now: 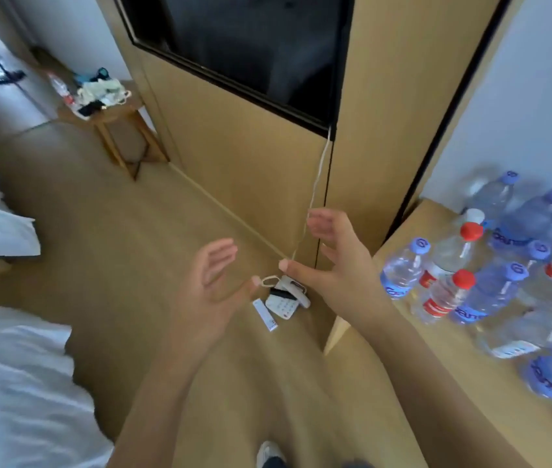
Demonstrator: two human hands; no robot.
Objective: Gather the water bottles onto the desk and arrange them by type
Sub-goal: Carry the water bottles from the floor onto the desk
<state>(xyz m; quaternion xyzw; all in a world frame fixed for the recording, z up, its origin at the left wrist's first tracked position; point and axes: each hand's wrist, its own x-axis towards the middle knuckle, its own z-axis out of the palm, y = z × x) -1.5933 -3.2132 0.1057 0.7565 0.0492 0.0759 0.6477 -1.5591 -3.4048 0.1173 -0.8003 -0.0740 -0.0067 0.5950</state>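
Both hands — left hand (212, 285), right hand (330, 261) — are spread and empty. The bottles (477, 275) stand mixed on the desk (443, 366) — probably awaiting sorting.

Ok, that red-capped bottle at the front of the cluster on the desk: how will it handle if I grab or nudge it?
The red-capped bottle looks full and sealed, so probably fairly heavy for its size. Its thin clear plastic would likely flex under a hard squeeze. It is tall and narrow, packed against the blue-capped bottles near the desk edge, so a push may tip it or its neighbours.
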